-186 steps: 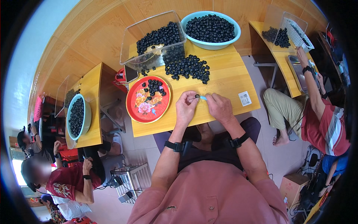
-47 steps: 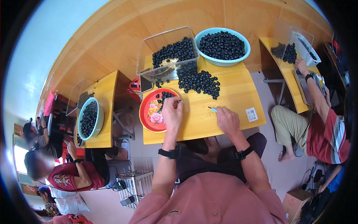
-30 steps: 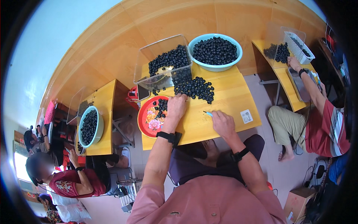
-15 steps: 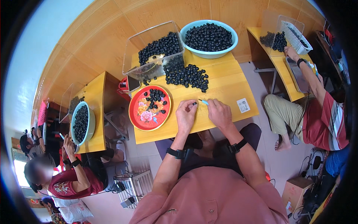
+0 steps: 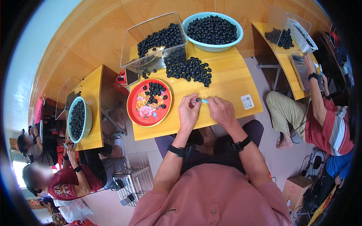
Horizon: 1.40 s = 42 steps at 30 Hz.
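My left hand point(image 5: 188, 113) pinches a small black ring-shaped part point(image 5: 198, 100) between thumb and fingertips, above the front of the yellow table point(image 5: 230, 79). From the right, my right hand point(image 5: 221, 111) grips a slim tool with a light blue handle point(image 5: 204, 101). The tool's end meets the black part; its tip is too small to make out. Left of my hands, a red flowered tray point(image 5: 136, 118) holds several similar black parts. A loose pile of black parts point(image 5: 190, 71) lies beyond my hands.
Behind the pile stand a clear plastic bin point(image 5: 126, 45) and a light blue basin point(image 5: 217, 48), both with many black parts. A white label point(image 5: 247, 101) is on the table's right side. Co-workers sit at tables left and right; another blue basin point(image 5: 89, 122) stands on the left one.
My right hand's tool has come up against the black part, closing the gap between them. The view has shifted slightly. The co-worker's hand on the right has moved toward a white basket.
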Available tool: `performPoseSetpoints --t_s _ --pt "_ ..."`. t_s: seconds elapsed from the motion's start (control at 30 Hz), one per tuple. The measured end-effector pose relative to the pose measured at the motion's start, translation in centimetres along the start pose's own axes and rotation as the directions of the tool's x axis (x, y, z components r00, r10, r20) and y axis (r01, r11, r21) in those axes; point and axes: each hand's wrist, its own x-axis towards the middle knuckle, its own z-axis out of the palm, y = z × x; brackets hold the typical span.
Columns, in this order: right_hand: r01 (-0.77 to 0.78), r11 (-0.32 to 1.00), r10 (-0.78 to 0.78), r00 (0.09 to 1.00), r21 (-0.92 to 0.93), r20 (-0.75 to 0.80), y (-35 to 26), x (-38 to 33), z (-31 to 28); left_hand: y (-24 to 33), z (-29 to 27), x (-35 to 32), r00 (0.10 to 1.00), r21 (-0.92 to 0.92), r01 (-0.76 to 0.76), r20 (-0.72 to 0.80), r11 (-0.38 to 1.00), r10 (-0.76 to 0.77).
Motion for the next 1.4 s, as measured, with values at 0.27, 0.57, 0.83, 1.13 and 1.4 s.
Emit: performPoseSetpoints --t_s 0.27,0.57,0.83,1.13,1.4 --pt "0.014 1.0 -0.014 1.0 -0.016 0.007 -0.1 0.1 0.0 0.2 0.0 0.0 1.0 0.017 -0.02 0.0 1.0 0.02" --pt "0.014 0.999 -0.014 1.0 -0.033 0.018 0.1 -0.1 0.1 0.4 0.1 0.0 1.0 0.037 -0.005 0.009 0.999 0.004" --pt "-0.001 1.0 0.001 1.0 -0.006 0.019 0.0 0.1 0.2 -1.1 0.4 0.0 0.997 -0.126 0.076 0.021 0.989 -0.074" --pt "-0.094 0.993 0.096 0.995 -0.068 0.027 0.2 0.3 0.5 -0.8 0.1 -0.2 0.992 -0.326 0.127 0.028 0.937 -0.124" --pt "-0.085 0.994 0.086 0.996 -0.062 0.013 0.3 0.2 0.6 -0.1 -0.3 -0.1 1.0 -0.142 -0.02 -0.01 0.99 0.019"
